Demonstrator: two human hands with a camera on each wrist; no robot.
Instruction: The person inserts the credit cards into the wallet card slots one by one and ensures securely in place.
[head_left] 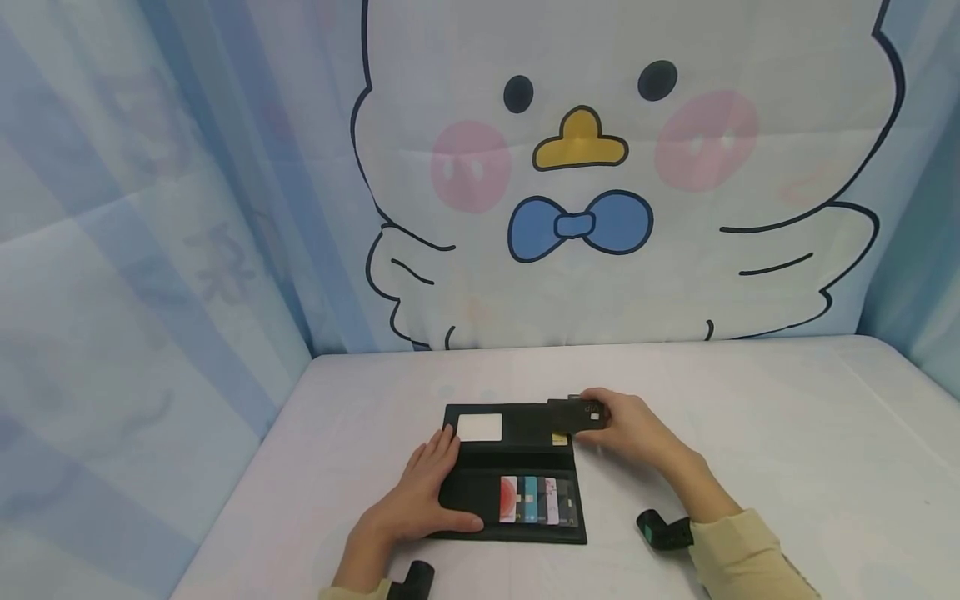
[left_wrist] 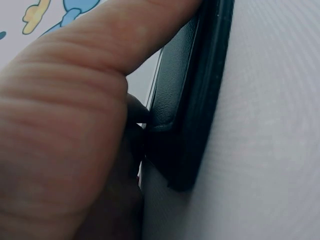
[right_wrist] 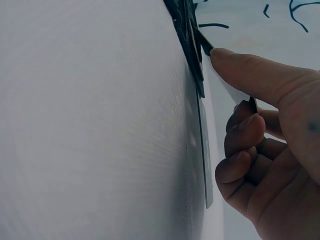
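Observation:
A black card wallet [head_left: 480,460] lies unfolded on the white-covered table. Several colourful cards [head_left: 531,500] sit in a row in its lower half, and a white card [head_left: 480,427] shows in the upper half. My left hand [head_left: 420,492] rests on the wallet's left side with fingers extended, its thumb [left_wrist: 90,55] across the lower flap. At the upper right corner, my right hand [head_left: 626,429] pinches a black card [head_left: 573,414] with small light print, between thumb [right_wrist: 260,72] and fingers. The card overlaps the wallet's edge; whether part of it is inside a slot I cannot tell.
A bit of yellow card [head_left: 559,439] peeks out beneath the black card. Black wrist cameras [head_left: 663,531] are strapped at both sleeves. Behind the table [head_left: 750,400] hangs a curtain [head_left: 570,292] with a cartoon bird, and more curtain stands on both sides.

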